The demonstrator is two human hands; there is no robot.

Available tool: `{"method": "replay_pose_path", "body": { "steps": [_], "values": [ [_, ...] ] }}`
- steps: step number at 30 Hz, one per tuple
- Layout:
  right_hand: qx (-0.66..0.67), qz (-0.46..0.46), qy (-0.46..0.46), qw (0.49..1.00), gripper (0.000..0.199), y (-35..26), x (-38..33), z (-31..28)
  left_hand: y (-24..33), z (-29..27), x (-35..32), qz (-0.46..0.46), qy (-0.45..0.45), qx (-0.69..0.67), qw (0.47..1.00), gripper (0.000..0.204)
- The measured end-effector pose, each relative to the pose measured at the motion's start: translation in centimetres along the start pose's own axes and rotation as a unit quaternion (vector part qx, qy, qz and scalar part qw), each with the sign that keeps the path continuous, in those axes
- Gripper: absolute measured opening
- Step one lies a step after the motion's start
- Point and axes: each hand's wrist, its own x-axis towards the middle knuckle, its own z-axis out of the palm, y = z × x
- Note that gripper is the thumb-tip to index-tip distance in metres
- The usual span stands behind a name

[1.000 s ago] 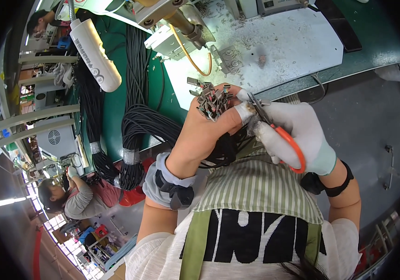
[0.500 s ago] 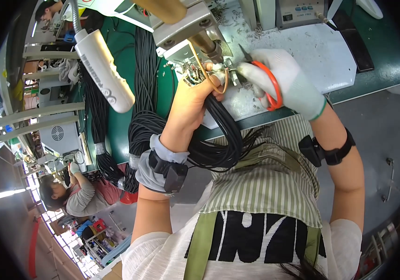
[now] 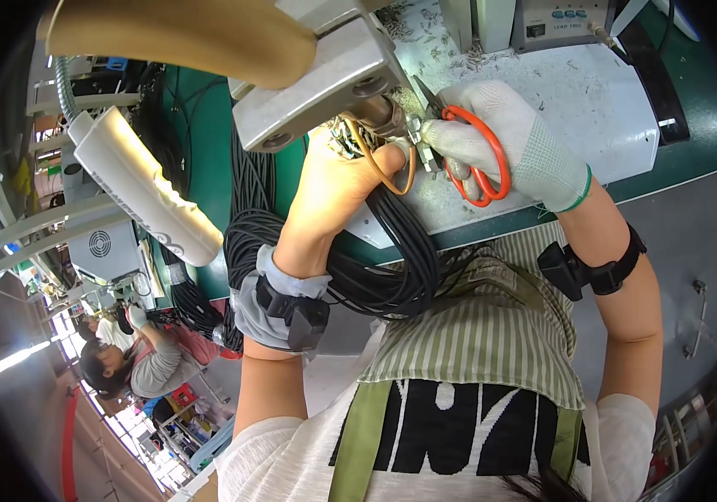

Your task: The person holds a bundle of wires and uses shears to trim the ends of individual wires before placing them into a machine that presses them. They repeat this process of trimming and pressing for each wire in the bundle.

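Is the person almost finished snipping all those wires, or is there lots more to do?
Some looks done: small cut scraps litter the white mat. In hand now: the bare left hand holds the wire ends under the metal machine head, while the gloved right hand holds the orange scissors right beside them. How much is left can't be told; a thick black cable bundle hangs off the bench.

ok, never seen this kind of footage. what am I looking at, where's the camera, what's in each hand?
The camera sits on a person's head and looks down through a fisheye lens, so straight edges bend. No robot: two hands work at a green bench with a white mat strewn with small offcuts. The bare left hand grips the ends of a bundle of black cables up against a grey metal machine head. The gloved right hand holds orange-handled scissors, blades pointing at the cable ends. Another person works in the lower left.
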Motion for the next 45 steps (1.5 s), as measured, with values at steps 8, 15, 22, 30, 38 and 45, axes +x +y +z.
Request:
{"method": "replay_pose_path", "body": {
  "steps": [8, 15, 22, 30, 38, 45],
  "values": [
    [-0.022, -0.015, -0.009, 1.0, 0.029, 0.6, 0.5, -0.4, -0.6, 0.2, -0.3, 0.046, 0.008, -0.003, 0.999, 0.031],
    [-0.014, -0.047, -0.002, 0.999, 0.029, 1.1, 0.9, -0.6, 0.0, 0.3, 0.0, 0.033, -0.01, 0.053, 0.998, 0.03],
    [0.009, 0.003, -0.008, 1.0, 0.027, 0.3, 0.4, -0.3, -0.4, -0.2, -0.2, 0.015, -0.009, 0.061, 0.998, 0.019],
    [-0.1, -0.072, 0.109, 0.986, 0.019, -0.3, -4.5, 0.0, -0.9, -0.2, -4.3, -0.028, 0.082, -0.111, 0.99, 0.02],
    [-0.379, -0.103, 0.313, 0.865, 0.016, -1.4, -10.5, 2.1, 0.5, 1.7, -9.4, -0.024, -0.066, -0.103, 0.992, 0.039],
    [-0.243, -0.188, 0.114, 0.945, 0.018, -2.3, -9.3, 6.1, 1.5, 3.7, -11.6, -0.038, -0.13, -0.038, 0.99, 0.044]
  ]
}}
